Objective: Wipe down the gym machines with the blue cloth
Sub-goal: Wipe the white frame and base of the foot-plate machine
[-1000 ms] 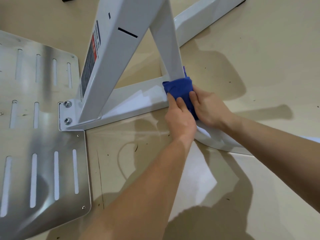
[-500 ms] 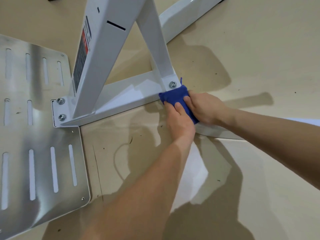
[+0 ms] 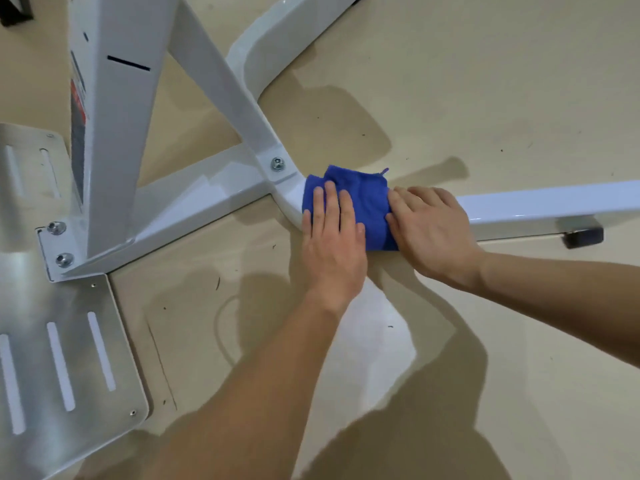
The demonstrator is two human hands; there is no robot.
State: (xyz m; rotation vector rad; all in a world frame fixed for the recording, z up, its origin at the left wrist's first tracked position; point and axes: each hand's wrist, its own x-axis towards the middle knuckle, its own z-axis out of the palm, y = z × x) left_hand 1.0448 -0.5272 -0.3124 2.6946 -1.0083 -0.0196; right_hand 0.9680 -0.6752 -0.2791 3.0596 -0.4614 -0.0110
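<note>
A blue cloth (image 3: 367,199) lies draped over the curved bend of the white gym machine's base tube (image 3: 540,202), just right of a bolted joint. My left hand (image 3: 332,244) presses flat on the cloth's left part with straight fingers. My right hand (image 3: 429,226) lies on the cloth's right edge and on the tube, its fingers bent over the top. The part of the tube under the cloth and hands is hidden.
A slanted white upright (image 3: 114,109) with a red label rises at the left, bolted beside a slotted metal footplate (image 3: 52,341). A black rubber foot (image 3: 583,235) sits under the tube at the right. Beige floor surrounds the frame.
The cloth and both hands have slid from the foot of the diagonal strut down onto the curved base tube. My left hand's fingers have flattened. The camera has shifted right.
</note>
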